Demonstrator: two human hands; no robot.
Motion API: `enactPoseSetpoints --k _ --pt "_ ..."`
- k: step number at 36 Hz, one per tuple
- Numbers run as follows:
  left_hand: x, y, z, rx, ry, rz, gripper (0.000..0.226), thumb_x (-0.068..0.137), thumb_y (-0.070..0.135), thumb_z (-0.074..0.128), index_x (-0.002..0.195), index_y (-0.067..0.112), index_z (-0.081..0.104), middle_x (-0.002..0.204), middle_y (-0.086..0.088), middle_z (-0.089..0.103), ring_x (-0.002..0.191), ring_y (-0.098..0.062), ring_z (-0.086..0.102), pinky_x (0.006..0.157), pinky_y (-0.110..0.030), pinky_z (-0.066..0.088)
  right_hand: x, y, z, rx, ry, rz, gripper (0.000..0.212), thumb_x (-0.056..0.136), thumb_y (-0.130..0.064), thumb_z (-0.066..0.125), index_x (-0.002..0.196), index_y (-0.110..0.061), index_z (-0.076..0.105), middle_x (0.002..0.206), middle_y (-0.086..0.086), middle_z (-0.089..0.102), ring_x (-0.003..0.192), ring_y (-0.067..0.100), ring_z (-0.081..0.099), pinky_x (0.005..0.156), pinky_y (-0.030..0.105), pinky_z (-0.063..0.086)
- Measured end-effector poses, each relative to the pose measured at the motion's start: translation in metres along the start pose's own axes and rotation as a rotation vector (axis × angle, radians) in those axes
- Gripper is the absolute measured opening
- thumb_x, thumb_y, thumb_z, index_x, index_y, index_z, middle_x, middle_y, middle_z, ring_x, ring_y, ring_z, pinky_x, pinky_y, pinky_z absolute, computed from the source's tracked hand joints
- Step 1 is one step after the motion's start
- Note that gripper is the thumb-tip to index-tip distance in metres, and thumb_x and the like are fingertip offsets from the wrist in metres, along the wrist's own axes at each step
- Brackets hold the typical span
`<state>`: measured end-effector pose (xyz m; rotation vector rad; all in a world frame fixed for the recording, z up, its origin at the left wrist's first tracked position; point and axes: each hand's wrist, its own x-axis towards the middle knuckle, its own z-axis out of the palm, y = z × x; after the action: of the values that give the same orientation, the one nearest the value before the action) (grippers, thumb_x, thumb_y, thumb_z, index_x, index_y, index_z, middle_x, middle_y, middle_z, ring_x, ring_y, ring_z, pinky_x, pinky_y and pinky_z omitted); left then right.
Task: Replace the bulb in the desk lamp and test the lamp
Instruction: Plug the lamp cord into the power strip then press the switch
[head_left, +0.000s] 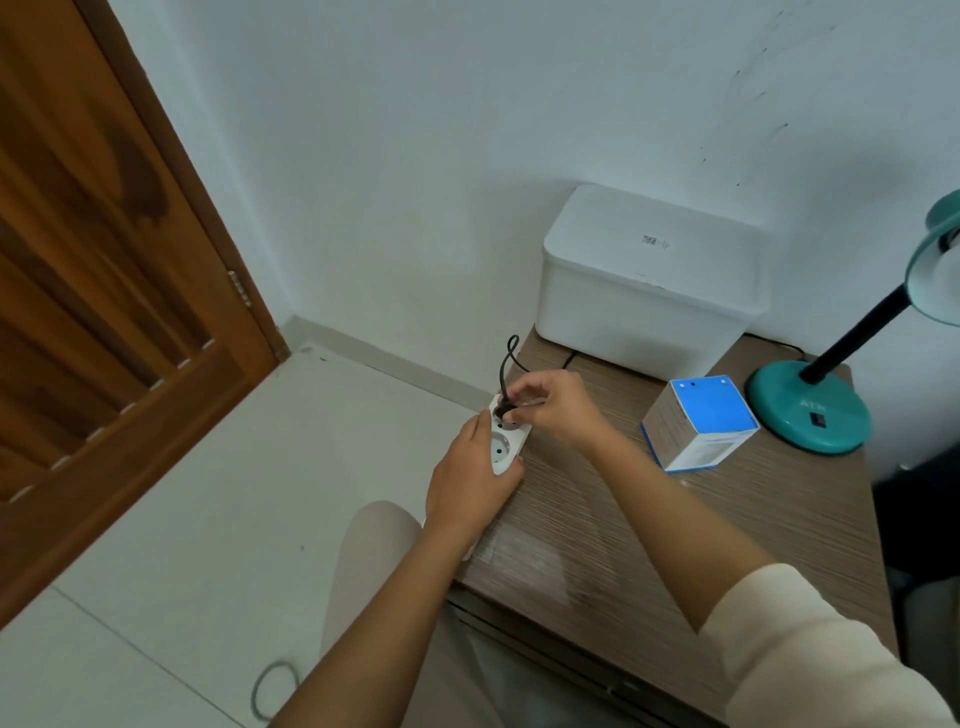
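A white power strip (503, 446) lies at the left edge of the wooden table (675, 519), and my left hand (467, 483) grips it from the near side. My right hand (550, 408) pinches the black plug (505, 411) sitting in the strip's far socket. The plug's black cord (506, 358) loops up and runs behind the white box. A teal desk lamp (810, 410) stands at the right, its shade (935, 260) cut off by the frame edge. The blue-and-white bulb box (698, 423) stands between my right hand and the lamp base.
A white lidded storage box (649, 280) stands against the wall at the back of the table. A wooden door (104, 286) is at the left. A grey cable coil (272, 691) lies on the tiled floor near my knee (374, 545).
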<state>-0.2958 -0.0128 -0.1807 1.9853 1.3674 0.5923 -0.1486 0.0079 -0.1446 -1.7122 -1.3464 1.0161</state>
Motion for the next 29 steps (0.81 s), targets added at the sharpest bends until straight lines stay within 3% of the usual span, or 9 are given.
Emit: enactPoseSetpoints --k 6,12,19,25,29 --pt "0.0001 -0.0013 0.0002 0.001 0.003 -0.002 0.060 0.081 0.035 0.060 0.136 0.023 0.037 0.120 0.009 0.052 0.100 -0.011 0.054 0.073 -0.023 0.040 -0.0004 0.0014 0.0001 -0.010 -0.058 -0.012 0.023 0.068 0.003 0.077 0.088 -0.008 0.072 0.090 0.012 0.073 0.088 0.021 0.069 0.088 0.034 0.055" --pt "0.0001 -0.0016 0.0008 -0.005 0.002 0.000 0.063 0.082 0.035 0.060 0.138 0.021 0.035 0.124 0.008 0.051 0.105 -0.013 0.055 0.076 -0.023 0.040 0.0015 0.0015 0.0023 -0.099 -0.064 -0.034 0.021 0.069 0.001 0.076 0.087 -0.008 0.071 0.090 0.011 0.074 0.092 0.023 0.069 0.089 0.034 0.054" --pt "-0.0007 -0.0014 0.0008 -0.010 0.012 0.006 0.061 0.083 0.034 0.060 0.137 0.020 0.036 0.121 0.007 0.052 0.099 -0.011 0.054 0.073 -0.022 0.040 0.0027 -0.0019 0.0037 -0.158 -0.018 -0.002 0.021 0.069 0.000 0.075 0.087 -0.010 0.073 0.080 0.002 0.069 0.078 0.009 0.063 0.078 0.020 0.051" --pt "-0.0002 -0.0021 0.0011 -0.021 0.026 0.005 0.059 0.083 0.033 0.061 0.136 0.019 0.038 0.120 0.005 0.053 0.101 -0.014 0.055 0.074 -0.023 0.042 0.0008 -0.0023 0.0055 -0.175 0.030 -0.031 0.015 0.070 -0.012 0.079 0.084 -0.011 0.072 0.081 0.003 0.071 0.078 0.010 0.064 0.072 0.013 0.049" --pt "-0.0003 -0.0029 0.0039 -0.018 0.045 -0.016 0.053 0.081 0.035 0.060 0.130 0.022 0.043 0.109 0.005 0.055 0.091 -0.013 0.056 0.069 -0.025 0.044 -0.0020 -0.0029 0.0057 -0.191 0.073 -0.029 0.016 0.073 -0.006 0.076 0.088 -0.003 0.072 0.074 -0.001 0.064 0.062 -0.007 0.057 0.058 -0.001 0.042"
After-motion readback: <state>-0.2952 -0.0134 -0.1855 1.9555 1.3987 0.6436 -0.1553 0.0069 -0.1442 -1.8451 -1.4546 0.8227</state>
